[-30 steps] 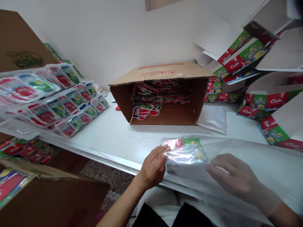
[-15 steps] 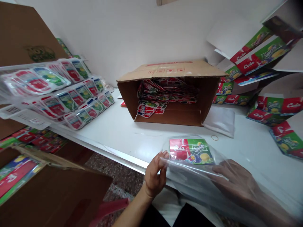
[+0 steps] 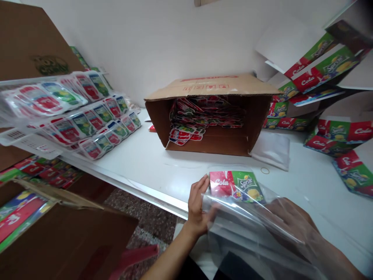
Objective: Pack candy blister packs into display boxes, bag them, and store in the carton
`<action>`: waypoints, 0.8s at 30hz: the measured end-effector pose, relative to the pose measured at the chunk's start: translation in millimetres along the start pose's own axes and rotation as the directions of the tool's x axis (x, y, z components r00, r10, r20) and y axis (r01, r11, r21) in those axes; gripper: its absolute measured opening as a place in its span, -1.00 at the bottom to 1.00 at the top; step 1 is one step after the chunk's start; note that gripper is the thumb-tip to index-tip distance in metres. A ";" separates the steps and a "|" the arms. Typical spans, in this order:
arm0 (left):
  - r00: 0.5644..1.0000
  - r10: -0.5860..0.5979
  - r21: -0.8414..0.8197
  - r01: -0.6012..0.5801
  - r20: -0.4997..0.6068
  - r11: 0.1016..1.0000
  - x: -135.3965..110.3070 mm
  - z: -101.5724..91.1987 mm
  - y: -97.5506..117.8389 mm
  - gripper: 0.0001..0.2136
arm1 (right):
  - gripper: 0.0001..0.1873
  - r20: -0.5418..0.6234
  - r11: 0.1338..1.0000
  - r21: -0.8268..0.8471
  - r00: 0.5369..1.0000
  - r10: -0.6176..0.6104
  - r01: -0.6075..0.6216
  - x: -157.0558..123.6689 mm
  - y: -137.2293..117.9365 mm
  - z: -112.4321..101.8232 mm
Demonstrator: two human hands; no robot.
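Observation:
A flat printed piece (image 3: 221, 183), red with "Cola" on one half and green with "Sprite" on the other, lies near the table's front edge. Clear plastic film (image 3: 241, 223), which looks like a large bag, covers its lower part and drapes toward my lap. My left hand (image 3: 199, 208) stands at the printed piece's left edge, fingers stretched upward and thumb spread behind or under the film. My right hand (image 3: 287, 217) shows through the plastic at the right, with its forearm; whether it is inside or beneath, and how its fingers close, is unclear.
An open cardboard box (image 3: 210, 149) on its side holds stacked can-shaped cutouts. Clear packs of cutouts (image 3: 96, 118) stand at left. Folded plastic (image 3: 271, 149) and a rubber band (image 3: 265, 170) lie at right, near Cola-Sprite cartons (image 3: 326, 136). Another cardboard box (image 3: 72, 229) is lower left.
My left hand has moved up and right along the printed piece's edge, its fingers straighter. The film has lifted and spread over my lap. My right hand has shifted slightly.

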State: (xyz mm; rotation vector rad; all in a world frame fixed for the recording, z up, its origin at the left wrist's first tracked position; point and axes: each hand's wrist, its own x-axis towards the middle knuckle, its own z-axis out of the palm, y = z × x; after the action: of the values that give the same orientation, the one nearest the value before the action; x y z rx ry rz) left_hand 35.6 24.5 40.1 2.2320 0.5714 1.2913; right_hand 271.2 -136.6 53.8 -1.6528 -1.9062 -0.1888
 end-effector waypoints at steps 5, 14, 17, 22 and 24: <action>0.998 0.024 0.053 -0.027 0.052 0.998 2.5 -0.9 -5.9 -0.37 | -0.70 -0.009 0.998 0.010 0.998 -0.057 0.057 0.9 1.3 2.8; 0.974 -0.071 0.038 0.064 0.215 0.997 7.3 -15.4 -11.7 -0.24 | -0.32 -0.126 0.971 0.072 0.964 0.236 -0.228 -4.9 19.6 3.2; 0.965 -0.038 0.032 0.030 0.261 0.999 18.4 -20.0 -15.0 -0.20 | 0.15 -0.035 0.947 0.148 0.955 0.293 -0.285 10.3 19.3 -0.8; 0.923 0.103 -0.117 -0.064 0.371 0.991 36.8 -26.0 -23.0 -0.07 | 0.23 0.121 0.928 0.300 0.974 0.193 -0.221 41.7 12.4 4.1; 0.891 0.119 -0.149 -0.059 0.437 0.987 40.7 -26.6 -27.0 -0.03 | 0.17 0.126 0.911 0.352 0.975 0.182 -0.215 47.3 12.9 10.2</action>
State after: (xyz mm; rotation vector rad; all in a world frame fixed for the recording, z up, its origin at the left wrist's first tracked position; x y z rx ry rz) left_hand 28.1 74.8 62.6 2.3544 0.2050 0.7824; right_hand 277.8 -88.7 66.7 -1.6028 -1.6950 0.3111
